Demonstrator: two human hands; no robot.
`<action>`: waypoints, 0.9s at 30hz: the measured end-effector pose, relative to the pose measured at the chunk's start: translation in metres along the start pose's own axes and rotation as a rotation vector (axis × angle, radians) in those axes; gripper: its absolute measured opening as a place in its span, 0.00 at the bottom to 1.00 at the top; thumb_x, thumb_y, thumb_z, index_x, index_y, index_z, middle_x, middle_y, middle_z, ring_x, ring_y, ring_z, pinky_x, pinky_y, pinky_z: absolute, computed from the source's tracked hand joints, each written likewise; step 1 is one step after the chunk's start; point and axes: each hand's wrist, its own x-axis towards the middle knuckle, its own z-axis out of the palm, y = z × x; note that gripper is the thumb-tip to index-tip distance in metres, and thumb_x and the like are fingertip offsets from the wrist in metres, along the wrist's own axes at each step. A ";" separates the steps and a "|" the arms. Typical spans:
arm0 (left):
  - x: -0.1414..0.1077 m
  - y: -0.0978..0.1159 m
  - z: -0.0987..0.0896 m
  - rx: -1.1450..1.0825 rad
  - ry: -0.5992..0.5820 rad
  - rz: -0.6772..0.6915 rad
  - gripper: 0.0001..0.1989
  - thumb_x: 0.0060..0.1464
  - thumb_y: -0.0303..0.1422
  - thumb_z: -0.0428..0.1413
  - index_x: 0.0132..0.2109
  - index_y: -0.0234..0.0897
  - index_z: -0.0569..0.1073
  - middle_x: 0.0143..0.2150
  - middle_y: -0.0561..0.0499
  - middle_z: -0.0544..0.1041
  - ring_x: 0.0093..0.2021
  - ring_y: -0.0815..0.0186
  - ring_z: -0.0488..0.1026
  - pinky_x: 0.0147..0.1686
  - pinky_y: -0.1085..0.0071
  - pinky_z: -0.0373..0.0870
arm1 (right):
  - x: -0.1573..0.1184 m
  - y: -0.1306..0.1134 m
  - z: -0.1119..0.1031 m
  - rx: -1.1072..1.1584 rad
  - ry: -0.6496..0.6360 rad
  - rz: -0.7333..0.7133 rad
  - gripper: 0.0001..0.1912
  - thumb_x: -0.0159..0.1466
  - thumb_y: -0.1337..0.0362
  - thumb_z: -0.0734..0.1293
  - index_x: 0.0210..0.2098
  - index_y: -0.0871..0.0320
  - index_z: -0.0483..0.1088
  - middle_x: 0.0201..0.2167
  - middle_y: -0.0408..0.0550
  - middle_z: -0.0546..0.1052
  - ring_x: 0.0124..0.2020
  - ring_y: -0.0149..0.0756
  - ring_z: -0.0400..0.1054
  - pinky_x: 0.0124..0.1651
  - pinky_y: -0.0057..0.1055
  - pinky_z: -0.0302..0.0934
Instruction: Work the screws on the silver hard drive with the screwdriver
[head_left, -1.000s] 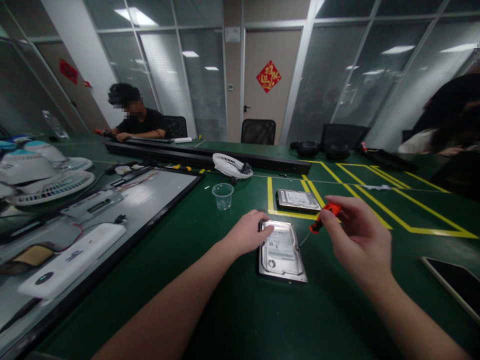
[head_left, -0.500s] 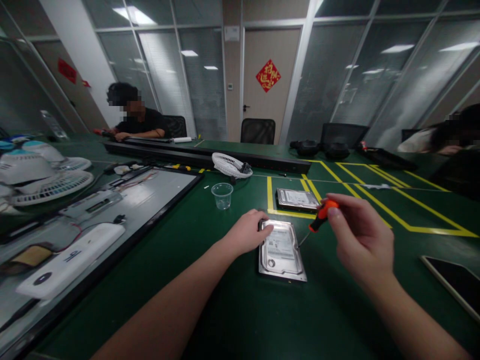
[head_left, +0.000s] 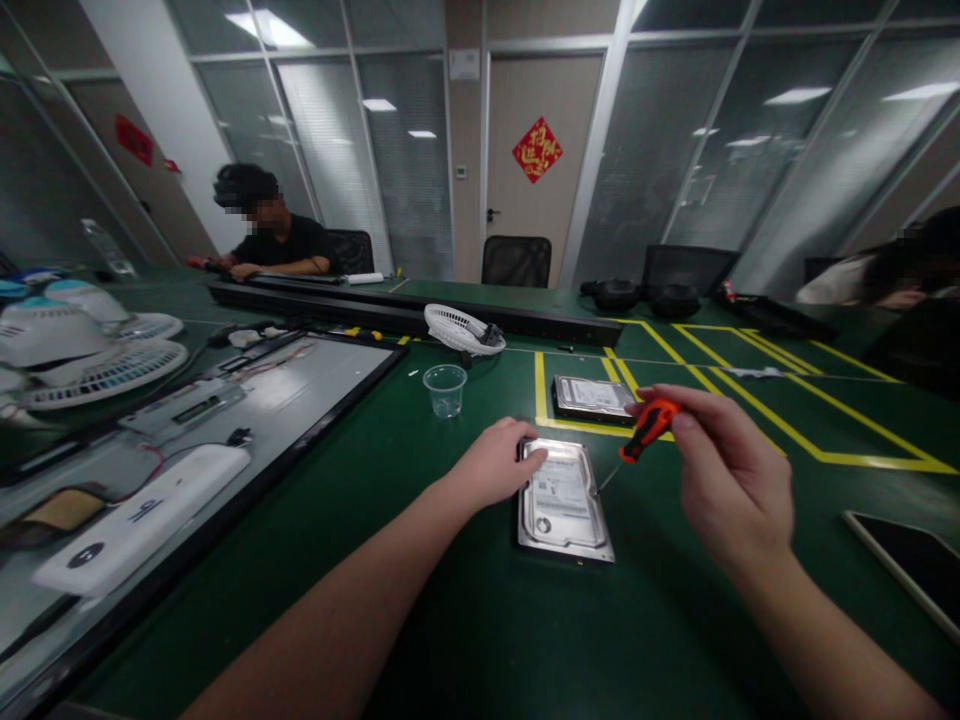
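Observation:
A silver hard drive point(head_left: 566, 505) lies flat on the green table point(head_left: 480, 640). Gripping its upper left edge, my left hand point(head_left: 501, 462) has its thumb on the drive's top face. My right hand point(head_left: 731, 465) holds a red and black screwdriver point(head_left: 651, 430) by the handle, between thumb and fingers. The shaft slants down to the left, and its tip is at the drive's right edge. Behind, a second hard drive point(head_left: 592, 396) lies inside a yellow tape outline. A clear plastic cup point(head_left: 445, 390) stands up and left of the near drive.
On the left lies a large panel point(head_left: 300, 400) with a white device point(head_left: 142, 520) and cables. White fan parts point(head_left: 463, 332) rest before a long black bar point(head_left: 540, 322). A phone point(head_left: 907, 565) is at right. Two people sit across the table.
My right hand has shifted slightly right, and its fingers have changed position on the screwdriver handle. The tip is still at the drive's right edge. My left hand looks unmoved.

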 end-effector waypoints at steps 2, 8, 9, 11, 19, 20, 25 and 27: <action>0.000 0.000 0.000 0.003 0.000 -0.003 0.18 0.64 0.42 0.56 0.53 0.35 0.79 0.47 0.44 0.77 0.44 0.58 0.76 0.47 0.63 0.72 | -0.001 0.002 0.001 0.036 -0.010 0.006 0.13 0.72 0.61 0.66 0.54 0.50 0.77 0.49 0.49 0.82 0.50 0.42 0.78 0.55 0.42 0.71; 0.000 0.000 0.000 -0.008 -0.001 0.000 0.18 0.65 0.42 0.56 0.54 0.36 0.79 0.48 0.44 0.77 0.44 0.58 0.75 0.46 0.63 0.72 | 0.000 0.009 0.002 0.002 -0.022 -0.027 0.15 0.69 0.63 0.71 0.54 0.50 0.76 0.43 0.48 0.80 0.42 0.39 0.76 0.49 0.38 0.73; 0.000 -0.001 0.001 -0.009 0.001 0.002 0.18 0.65 0.42 0.56 0.54 0.36 0.79 0.48 0.44 0.77 0.44 0.58 0.75 0.46 0.63 0.72 | 0.001 0.009 0.002 -0.008 -0.028 -0.033 0.15 0.68 0.63 0.71 0.54 0.50 0.75 0.43 0.48 0.79 0.41 0.38 0.76 0.48 0.37 0.72; 0.001 -0.001 0.001 -0.009 0.007 0.007 0.17 0.64 0.41 0.56 0.53 0.36 0.79 0.47 0.44 0.77 0.44 0.58 0.76 0.46 0.63 0.72 | 0.002 0.010 0.002 -0.025 -0.039 -0.041 0.15 0.68 0.64 0.72 0.54 0.50 0.76 0.42 0.47 0.79 0.41 0.37 0.75 0.47 0.36 0.71; 0.001 -0.001 0.001 0.002 0.015 0.019 0.17 0.64 0.41 0.56 0.52 0.35 0.80 0.46 0.44 0.77 0.44 0.58 0.76 0.47 0.63 0.72 | 0.001 0.005 0.002 0.000 -0.012 -0.047 0.13 0.67 0.66 0.72 0.52 0.52 0.76 0.45 0.49 0.80 0.45 0.38 0.77 0.50 0.37 0.73; 0.001 -0.001 0.001 0.001 0.013 0.017 0.17 0.64 0.41 0.56 0.53 0.35 0.79 0.47 0.44 0.77 0.44 0.58 0.76 0.47 0.63 0.72 | 0.001 0.002 0.003 0.011 -0.010 -0.033 0.12 0.67 0.66 0.72 0.50 0.53 0.76 0.44 0.49 0.80 0.45 0.39 0.77 0.50 0.37 0.73; 0.001 -0.003 0.002 -0.004 0.010 0.012 0.17 0.64 0.42 0.56 0.53 0.36 0.79 0.48 0.44 0.77 0.44 0.58 0.76 0.47 0.64 0.72 | 0.000 -0.004 0.005 0.090 -0.007 0.022 0.11 0.66 0.66 0.73 0.48 0.53 0.74 0.43 0.49 0.82 0.44 0.40 0.80 0.47 0.37 0.77; 0.001 -0.003 0.002 -0.005 0.012 0.008 0.17 0.64 0.42 0.56 0.53 0.36 0.79 0.48 0.45 0.77 0.44 0.58 0.76 0.47 0.64 0.72 | 0.000 -0.002 0.006 0.088 -0.008 0.016 0.14 0.65 0.66 0.74 0.50 0.53 0.74 0.42 0.49 0.82 0.43 0.40 0.80 0.47 0.37 0.77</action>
